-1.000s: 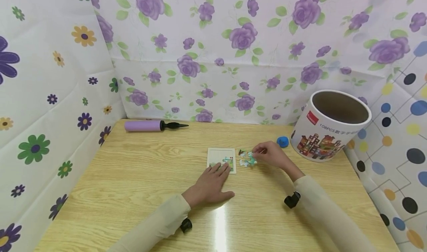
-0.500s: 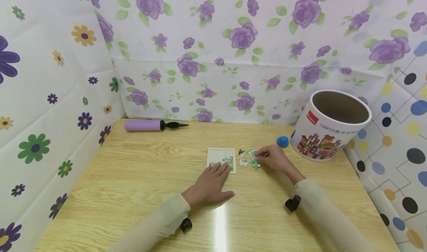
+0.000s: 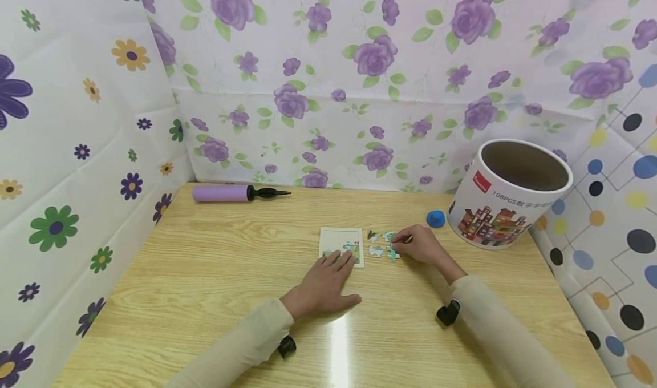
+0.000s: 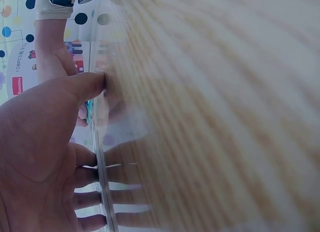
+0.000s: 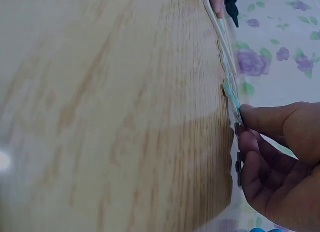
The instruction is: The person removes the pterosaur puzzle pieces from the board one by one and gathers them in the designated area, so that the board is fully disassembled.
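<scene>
My left hand [image 3: 324, 288] lies flat with fingers spread, its fingertips over the lower part of a small square jigsaw puzzle board [image 3: 332, 236]. A few coloured pieces sit in the board's lower right, partly hidden by the fingers. Just right of the board lie several loose puzzle pieces [image 3: 376, 251], white, green and brown. My right hand [image 3: 420, 244] pinches a teal puzzle piece [image 3: 393, 253] at the right side of this group. The right wrist view shows the thumb on the teal piece [image 5: 231, 93], low over the table, with the other fingers curled.
A large white bucket [image 3: 505, 219] with printed blocks stands at the back right, a small blue object [image 3: 436, 219] beside it. A purple hand pump [image 3: 222, 193] lies along the back left edge. Flowered cloth [image 3: 318, 114] walls the wooden table [image 3: 215, 262].
My right hand has shifted slightly right and down, and the teal piece has come away from the neighbouring pieces. My left hand stays where it was on the board.
</scene>
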The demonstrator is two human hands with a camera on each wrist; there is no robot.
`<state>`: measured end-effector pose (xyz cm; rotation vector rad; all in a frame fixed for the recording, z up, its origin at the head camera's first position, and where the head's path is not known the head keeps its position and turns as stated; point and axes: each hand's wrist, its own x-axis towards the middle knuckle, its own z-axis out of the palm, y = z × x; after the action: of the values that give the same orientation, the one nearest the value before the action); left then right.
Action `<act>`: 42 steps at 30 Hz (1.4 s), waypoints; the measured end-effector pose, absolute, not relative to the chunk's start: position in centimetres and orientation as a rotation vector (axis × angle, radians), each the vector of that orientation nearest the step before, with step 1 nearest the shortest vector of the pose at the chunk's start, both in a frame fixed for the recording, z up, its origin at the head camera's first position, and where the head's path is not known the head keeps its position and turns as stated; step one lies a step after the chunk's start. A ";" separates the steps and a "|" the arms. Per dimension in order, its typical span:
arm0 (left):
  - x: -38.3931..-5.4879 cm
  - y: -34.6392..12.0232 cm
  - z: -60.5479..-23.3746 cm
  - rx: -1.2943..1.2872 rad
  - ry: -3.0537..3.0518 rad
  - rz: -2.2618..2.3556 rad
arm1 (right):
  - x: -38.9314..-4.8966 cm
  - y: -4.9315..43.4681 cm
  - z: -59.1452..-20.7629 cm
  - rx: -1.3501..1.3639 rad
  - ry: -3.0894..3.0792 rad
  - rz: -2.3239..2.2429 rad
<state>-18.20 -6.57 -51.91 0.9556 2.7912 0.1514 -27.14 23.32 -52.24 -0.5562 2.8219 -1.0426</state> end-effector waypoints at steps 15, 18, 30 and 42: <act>-18.1 -6.8 -51.8 0.952 2.793 0.157 | -27.5 23.1 -51.7 -0.491 2.798 -1.028; -18.0 -6.8 -51.7 0.951 2.802 0.154 | -27.6 22.8 -51.4 -0.506 2.796 -1.032; -18.0 -7.0 -52.0 1.001 2.855 0.149 | -28.3 19.3 -51.1 -0.716 2.759 -1.041; -17.4 -6.9 -51.5 0.994 2.831 0.083 | -28.8 16.0 -51.3 -0.765 2.682 -1.038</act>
<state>-17.40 -6.87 -51.51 0.9943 2.8310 0.0825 -28.79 16.03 -51.32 -0.7646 2.6824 -1.0383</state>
